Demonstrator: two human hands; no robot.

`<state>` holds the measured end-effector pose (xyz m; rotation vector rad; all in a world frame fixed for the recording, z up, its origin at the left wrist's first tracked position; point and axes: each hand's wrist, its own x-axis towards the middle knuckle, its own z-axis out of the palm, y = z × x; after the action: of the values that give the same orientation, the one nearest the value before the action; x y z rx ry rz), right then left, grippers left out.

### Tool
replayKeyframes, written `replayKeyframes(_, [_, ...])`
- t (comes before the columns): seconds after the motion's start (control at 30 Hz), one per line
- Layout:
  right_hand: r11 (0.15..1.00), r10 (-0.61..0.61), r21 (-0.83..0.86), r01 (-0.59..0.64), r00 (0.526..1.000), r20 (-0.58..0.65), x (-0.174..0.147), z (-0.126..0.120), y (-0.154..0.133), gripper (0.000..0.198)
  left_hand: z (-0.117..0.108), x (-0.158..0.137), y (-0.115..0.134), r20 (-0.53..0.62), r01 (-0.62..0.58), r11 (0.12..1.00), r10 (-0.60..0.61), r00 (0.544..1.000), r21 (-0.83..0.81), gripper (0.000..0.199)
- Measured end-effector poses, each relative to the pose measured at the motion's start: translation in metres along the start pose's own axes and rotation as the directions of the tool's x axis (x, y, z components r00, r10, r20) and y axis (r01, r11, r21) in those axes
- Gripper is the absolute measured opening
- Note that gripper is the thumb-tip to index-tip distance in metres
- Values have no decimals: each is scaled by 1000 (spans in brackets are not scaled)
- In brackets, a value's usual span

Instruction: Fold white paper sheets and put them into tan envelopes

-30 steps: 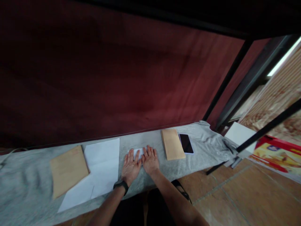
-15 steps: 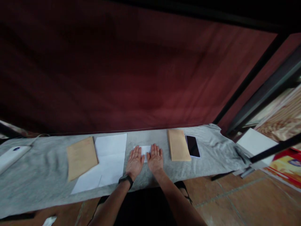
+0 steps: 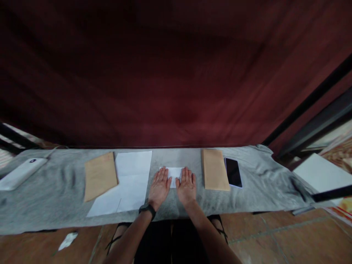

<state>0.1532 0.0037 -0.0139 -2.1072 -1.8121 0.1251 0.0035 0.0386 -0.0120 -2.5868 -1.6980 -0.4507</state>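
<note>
Slip (image 3: 175, 173) should get even pressure from left hand (image 3: 159, 187) and right hand (image 3: 187, 187), palms down, fingers straight, at its left and right ends.

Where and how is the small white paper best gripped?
Perhaps pinch the small white paper at its near edge from the person's side: it lies flat on the gray cloth, and that edge shows between the left hand and right hand, which partly cover its ends.
</note>
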Motion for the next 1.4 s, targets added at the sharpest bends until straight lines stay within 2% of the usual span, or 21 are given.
replayKeyframes(0.23, [1000, -10, 16, 11, 999, -41, -2, 0, 0, 60, -5, -1, 2, -15, 11, 1000, -11, 1000, 16, 58])
replayKeyframes(0.57, [1000, -10, 23, 10, 1000, 2, -1, 0, 0, 60, -5, 1, -2, -23, 18, 1000, -18, 1000, -4, 57])
replayKeyframes(0.7, [999, -7, 48, 10, 998, -61, -2, 1, 0, 59, -1, 1, -4, -23, 27, 1000, -27, 999, -4, 57])
replayKeyframes(0.77, [997, -36, 70, 44, 993, -113, -2, 4, -5, 58, 1, 1, -5, -10, 28, 1000, -28, 1000, 11, 58])
replayKeyframes(0.83, [985, -126, 100, 140, 983, -134, -2, 8, -12, 55, 4, 1, -6, 17, 20, 999, -20, 1000, 25, 57])
replayKeyframes(0.9, [961, -229, 129, 243, 967, -110, -3, 12, -20, 53, 5, 1, -7, 49, 0, 1000, -2, 999, 31, 57])
replayKeyframes(0.97, [953, -263, 138, 271, 962, -78, -5, 16, -23, 52, 6, 1, -7, 61, -10, 999, 8, 998, 32, 58])
replayKeyframes(1.17, [981, -182, 32, 189, 972, -147, -7, 14, 8, 52, 5, 2, 1, -16, 27, 999, -27, 1000, 45, 60])
replayKeyframes(1.27, [981, -194, -12, 195, 965, -177, -7, 9, 22, 53, 4, -1, 6, -44, 89, 995, -87, 995, 47, 65])
replayKeyframes(1.4, [974, -225, -29, 224, 958, -178, -7, 6, 26, 54, 4, -12, 10, -79, 171, 984, -168, 983, 38, 72])
